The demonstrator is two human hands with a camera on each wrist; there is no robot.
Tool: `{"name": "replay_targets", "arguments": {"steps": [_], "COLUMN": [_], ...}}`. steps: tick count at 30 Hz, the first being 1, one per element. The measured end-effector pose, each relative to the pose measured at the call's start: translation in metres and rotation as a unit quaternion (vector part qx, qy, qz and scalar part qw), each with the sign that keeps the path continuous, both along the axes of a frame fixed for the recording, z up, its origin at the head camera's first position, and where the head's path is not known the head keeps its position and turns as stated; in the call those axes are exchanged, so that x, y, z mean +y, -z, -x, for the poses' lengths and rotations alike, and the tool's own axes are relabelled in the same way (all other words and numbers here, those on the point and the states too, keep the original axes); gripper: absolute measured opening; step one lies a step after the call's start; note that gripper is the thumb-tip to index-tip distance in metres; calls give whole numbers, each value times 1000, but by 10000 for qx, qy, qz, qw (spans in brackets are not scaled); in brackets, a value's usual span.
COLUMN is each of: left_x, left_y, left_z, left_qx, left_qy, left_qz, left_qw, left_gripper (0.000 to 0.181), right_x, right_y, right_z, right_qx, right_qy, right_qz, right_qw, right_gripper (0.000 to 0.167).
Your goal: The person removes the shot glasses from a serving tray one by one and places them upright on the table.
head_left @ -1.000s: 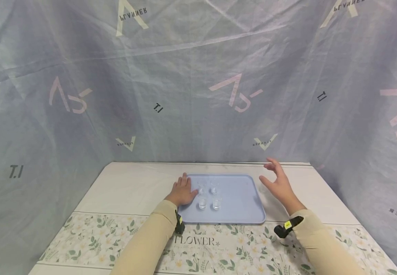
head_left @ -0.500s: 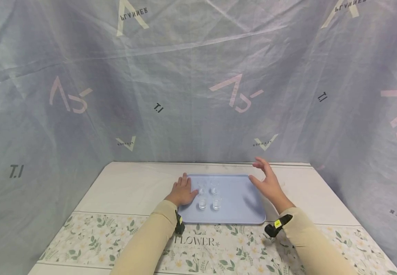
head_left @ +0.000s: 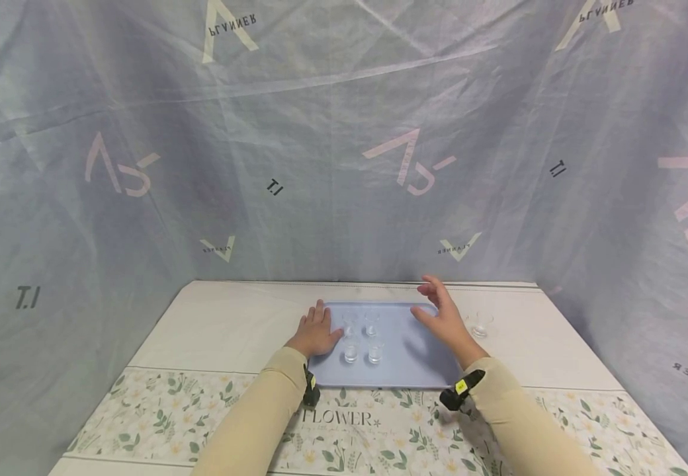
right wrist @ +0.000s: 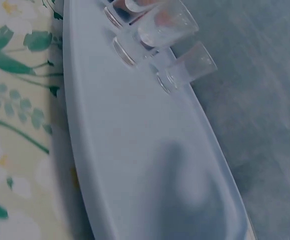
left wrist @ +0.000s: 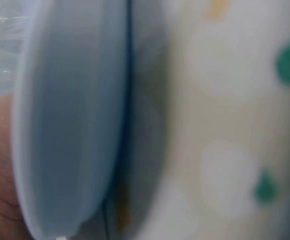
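A light blue tray (head_left: 415, 370) lies on the table, and several small clear shot glasses (head_left: 375, 354) stand upright on its left half. On the tray's left edge rests my left hand (head_left: 315, 332), fingers extended and thumb beside the nearest glasses. My right hand (head_left: 446, 324) hovers over the tray's right part, thumb and fingers apart, holding nothing. Right of that hand, another clear glass (head_left: 479, 329) stands on the table beside the tray. The right wrist view shows the glasses (right wrist: 190, 65) on the tray from the side.
A white cloth with a floral band (head_left: 368, 436) covers the table. Grey printed curtains (head_left: 344, 165) hang behind it and on both sides.
My right hand has moved left, from beyond the tray's right edge to over its right part, leaving the glass at the right in plain view. My left hand has stayed put.
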State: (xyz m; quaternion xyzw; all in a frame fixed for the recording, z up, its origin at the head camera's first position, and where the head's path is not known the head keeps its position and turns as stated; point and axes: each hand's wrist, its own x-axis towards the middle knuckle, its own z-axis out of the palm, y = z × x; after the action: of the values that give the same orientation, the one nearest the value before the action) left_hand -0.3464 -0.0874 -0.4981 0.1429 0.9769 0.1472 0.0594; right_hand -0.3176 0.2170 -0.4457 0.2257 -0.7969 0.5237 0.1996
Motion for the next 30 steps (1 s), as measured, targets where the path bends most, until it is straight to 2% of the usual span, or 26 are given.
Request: {"name": "replay_targets", "arguments": {"steps": [6,11,16,18,24,30], "left_x": [0,0,1,1,0,1], "left_y": [-1,-1,-1,-2,0,0], "left_z": [0,0,-1,-1,-1,0], "left_qx": [22,-4,-7,-14,-23,-25], "left_qy": [-18,-34,-28,-36,-55,-54], "left_qz": [-5,30,18,-14,-44,-75], "left_qw": [10000,10000,10000,10000,10000,10000], "left_gripper": [74,74,74,74,74,74], "right_x": [-10,-17,-22,-23,-27,-33], "right_y": [3,9,13,21,47,53], "right_z": [1,4,7,13,32,37], "right_qx": [-479,-651,-792,-810,-852,-1029], "right_qy": [-230,-438,-481,-468,-209,-612], "right_qz": [289,476,515,539,207,328], "right_qw": [9982,9958,9944,9942,9959,9923], "right_gripper": [71,73,73,74,79,79]}}
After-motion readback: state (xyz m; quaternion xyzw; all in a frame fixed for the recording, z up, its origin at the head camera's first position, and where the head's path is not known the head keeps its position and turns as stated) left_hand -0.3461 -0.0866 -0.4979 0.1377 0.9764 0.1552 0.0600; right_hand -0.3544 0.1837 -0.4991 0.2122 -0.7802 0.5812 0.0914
